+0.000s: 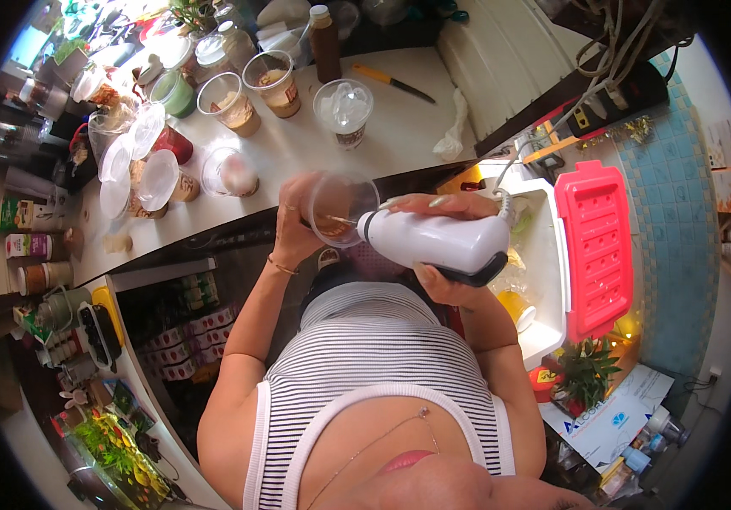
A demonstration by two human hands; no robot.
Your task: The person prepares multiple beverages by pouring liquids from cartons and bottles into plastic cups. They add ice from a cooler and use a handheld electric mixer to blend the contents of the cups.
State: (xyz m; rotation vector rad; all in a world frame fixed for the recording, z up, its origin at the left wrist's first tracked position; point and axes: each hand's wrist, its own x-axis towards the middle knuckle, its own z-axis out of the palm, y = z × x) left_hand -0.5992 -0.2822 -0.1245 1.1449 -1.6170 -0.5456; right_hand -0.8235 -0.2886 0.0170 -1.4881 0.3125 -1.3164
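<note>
My left hand (pixel 298 213) is closed around a clear plastic cup (pixel 343 207) with brown liquid in it, held off the front edge of the counter. In my right hand (pixel 445 242) is a white electric hand mixer (pixel 429 239), its cord running up behind it. The mixer's thin metal shaft reaches into the cup's mouth; its lower end is hard to make out. Just beyond, on the white counter, stand a cup of ice (pixel 343 108), a cup with light brown contents (pixel 276 89) and another like it (pixel 231 108). A domed-lid cup (pixel 231 172) is nearer the edge.
Several lidded cups (pixel 148 172) crowd the counter's left part. A yellow-handled knife (pixel 394 83), a brown bottle (pixel 325 48) and a crumpled plastic bag (pixel 454 127) lie or stand farther back. At right are an open white cooler (pixel 544 255), its red lid (pixel 595 248) and a power strip (pixel 620 102).
</note>
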